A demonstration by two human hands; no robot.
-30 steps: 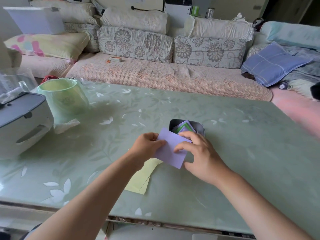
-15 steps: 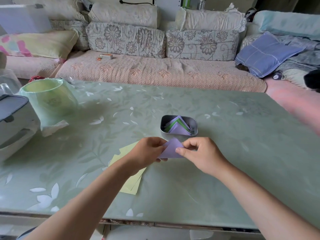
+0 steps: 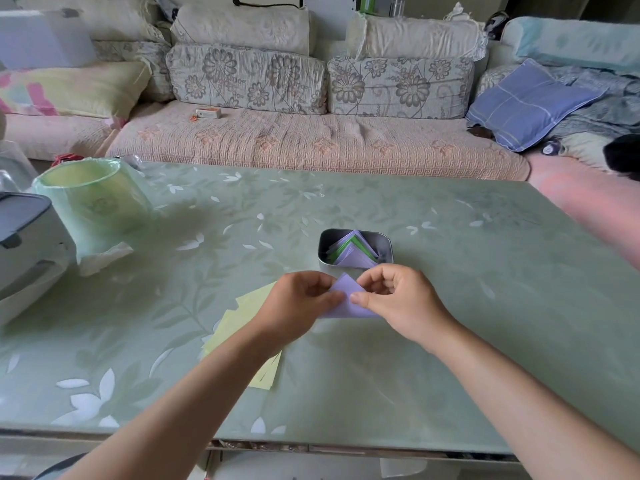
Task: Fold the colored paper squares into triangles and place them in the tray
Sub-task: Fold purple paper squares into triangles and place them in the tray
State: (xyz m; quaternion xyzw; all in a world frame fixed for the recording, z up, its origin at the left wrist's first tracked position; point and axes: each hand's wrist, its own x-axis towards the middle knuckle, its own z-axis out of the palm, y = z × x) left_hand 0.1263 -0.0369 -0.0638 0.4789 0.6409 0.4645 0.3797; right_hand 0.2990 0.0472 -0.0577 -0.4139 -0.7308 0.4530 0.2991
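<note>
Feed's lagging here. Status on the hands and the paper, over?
Left hand and right hand pinching the purple paper, folded to a triangle. Tray just beyond, folded pieces inside. Yellow sheets by left wrist. Nothing between paper and tray.

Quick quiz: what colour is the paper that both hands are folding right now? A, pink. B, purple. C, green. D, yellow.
B: the left hand and right hand both pinch the purple paper, while the yellow sheets lie flat by the left wrist.
</note>
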